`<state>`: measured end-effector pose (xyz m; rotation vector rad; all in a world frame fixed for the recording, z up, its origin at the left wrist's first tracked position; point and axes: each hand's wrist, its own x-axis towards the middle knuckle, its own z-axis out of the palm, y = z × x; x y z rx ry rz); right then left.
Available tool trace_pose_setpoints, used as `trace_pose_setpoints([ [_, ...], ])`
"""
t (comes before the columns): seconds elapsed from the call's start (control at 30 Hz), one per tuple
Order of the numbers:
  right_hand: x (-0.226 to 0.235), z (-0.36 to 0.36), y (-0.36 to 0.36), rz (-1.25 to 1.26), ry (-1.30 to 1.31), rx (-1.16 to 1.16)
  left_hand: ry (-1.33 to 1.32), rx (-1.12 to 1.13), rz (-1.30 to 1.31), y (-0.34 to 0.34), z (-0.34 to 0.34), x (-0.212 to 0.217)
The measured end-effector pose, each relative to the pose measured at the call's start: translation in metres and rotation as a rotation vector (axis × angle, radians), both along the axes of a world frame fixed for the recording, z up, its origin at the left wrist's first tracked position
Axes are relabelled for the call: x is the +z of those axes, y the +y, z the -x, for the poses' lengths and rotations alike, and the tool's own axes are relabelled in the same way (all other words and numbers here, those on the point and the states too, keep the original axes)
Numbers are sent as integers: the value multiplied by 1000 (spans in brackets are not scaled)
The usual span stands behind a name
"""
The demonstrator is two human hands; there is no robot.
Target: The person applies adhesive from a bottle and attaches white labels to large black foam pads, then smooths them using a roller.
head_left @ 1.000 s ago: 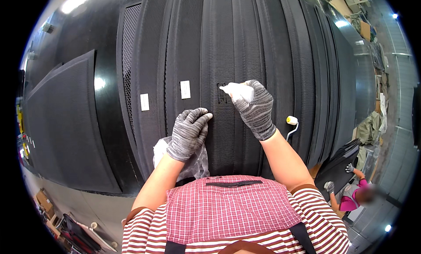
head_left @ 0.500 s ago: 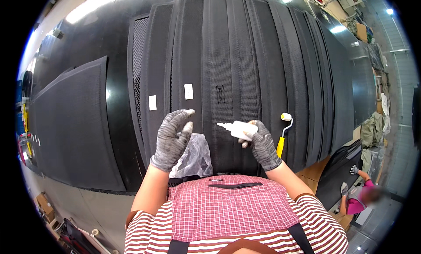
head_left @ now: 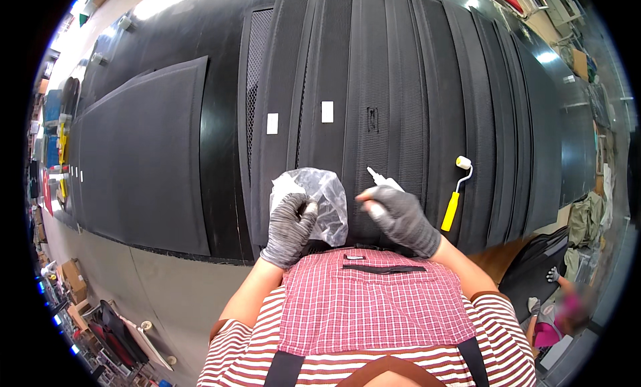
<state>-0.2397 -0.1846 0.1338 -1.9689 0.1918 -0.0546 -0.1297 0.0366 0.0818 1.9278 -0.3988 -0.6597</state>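
My left hand (head_left: 292, 230), in a grey knitted glove, is closed at the near left side of a clear plastic bag (head_left: 330, 203). Something white, bunched up, shows inside or against the bag just beyond those fingers. My right hand (head_left: 404, 217), gloved the same way, has thumb and forefinger drawn together, pointing at the bag but apart from it. From its far side sticks out a white squeeze bottle (head_left: 390, 182), its thin nozzle tilted away and left; the hand covers the rest. Two white labels (head_left: 272, 123) lie on the long black padded strips (head_left: 337, 73) beyond.
A small roller with a yellow handle (head_left: 451, 211) lies on the strips to the right. A large black panel (head_left: 143, 160) occupies the left of the dark table (head_left: 224, 126). At the lower right, a person (head_left: 559, 313) works beside black pieces.
My left hand, empty and open before, is now closed at the bag. My right hand has moved toward the bag, and the bottle's nozzle now points farther away from me. The view has shifted left.
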Motion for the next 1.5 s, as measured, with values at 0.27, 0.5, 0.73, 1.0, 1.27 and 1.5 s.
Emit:
trace_pose_setpoints([
  [0.27,-68,-68,58,420,376,443,102,177,290,30,-9,-30],
  [0.5,-149,-71,63,711,216,320,-203,213,-26,43,-13,-89],
  [0.73,-94,-97,73,716,275,364,-231,208,-72,49,-11,-89],
  [1.0,-119,-85,67,464,146,181,-207,203,-105,46,-14,-88],
  [1.27,-90,-82,45,89,536,208,-190,208,-59,47,-16,-96],
  [1.5,-9,-40,-3,-556,559,-194,172,335,295,19,-27,-18],
])
